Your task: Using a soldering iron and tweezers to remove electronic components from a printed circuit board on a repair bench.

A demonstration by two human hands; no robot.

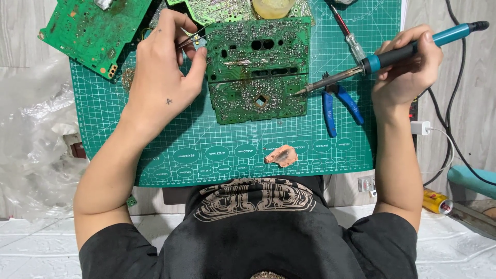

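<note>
While the left hand [163, 67] pinches tweezers [192, 37] at the circuit board's [258, 70] upper left edge on the green cutting mat [170, 139], the right hand [408, 67], closed round the soldering iron [382, 59], should keep its tip steady at the board's right edge

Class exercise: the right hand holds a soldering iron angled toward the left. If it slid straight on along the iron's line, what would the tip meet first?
Probably the right edge of the green circuit board; the soldering iron in the right hand nearly touches it, though height is unclear.
</note>
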